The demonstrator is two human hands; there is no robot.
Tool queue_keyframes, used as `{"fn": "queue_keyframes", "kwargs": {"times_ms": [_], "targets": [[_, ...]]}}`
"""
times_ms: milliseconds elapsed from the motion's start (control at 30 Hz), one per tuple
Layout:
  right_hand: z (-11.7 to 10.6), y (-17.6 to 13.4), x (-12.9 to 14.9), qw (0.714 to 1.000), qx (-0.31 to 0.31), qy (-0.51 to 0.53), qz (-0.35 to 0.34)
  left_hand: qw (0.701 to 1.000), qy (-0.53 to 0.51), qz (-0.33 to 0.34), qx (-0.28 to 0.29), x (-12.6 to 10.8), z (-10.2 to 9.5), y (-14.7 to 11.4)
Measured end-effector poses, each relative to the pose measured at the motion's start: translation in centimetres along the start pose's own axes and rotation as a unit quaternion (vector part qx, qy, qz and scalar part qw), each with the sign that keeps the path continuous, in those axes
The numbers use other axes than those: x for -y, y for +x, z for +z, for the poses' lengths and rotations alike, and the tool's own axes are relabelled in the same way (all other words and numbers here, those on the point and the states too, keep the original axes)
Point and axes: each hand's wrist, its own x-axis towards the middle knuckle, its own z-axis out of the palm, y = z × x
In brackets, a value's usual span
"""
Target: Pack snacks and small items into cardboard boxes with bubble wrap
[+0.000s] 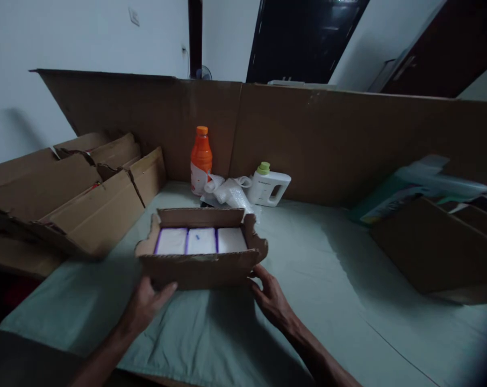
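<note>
Between my hands is a small open cardboard box [199,272] with notched, torn end walls. Three white packs with purple edges [201,241] sit side by side in it. At its lower left corner my left hand [147,302] grips the box, thumb along the front and the other fingers partly hidden. My right hand [271,296] holds the lower right corner, with fingertips at the box's edge. Whether the box rests on the cloth or is slightly raised, I cannot tell. Crumpled bubble wrap [232,193] lies just behind it.
An orange bottle [202,158] and a white jug with a green cap [269,185] stand against a cardboard wall [328,142]. Divided cardboard boxes [102,212] are on the left. To the right, a green spray bottle [400,193] leans beside another box [432,252]. Green cloth [312,279] covers the table.
</note>
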Motion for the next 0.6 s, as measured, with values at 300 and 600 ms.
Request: {"fn": "queue_keyframes", "kwargs": {"times_ms": [300, 600], "targets": [[-8.0, 3.2, -3.3, 0.997, -0.033, -0.062, 0.045, 0.994, -0.063, 0.069, 0.050, -0.2, 6.0, 3.9], [-6.3, 18.8, -7.7, 0.981, -0.130, -0.145, -0.006, 0.996, -0.062, 0.037, -0.048, 0.8, 6.9, 2.6]]}}
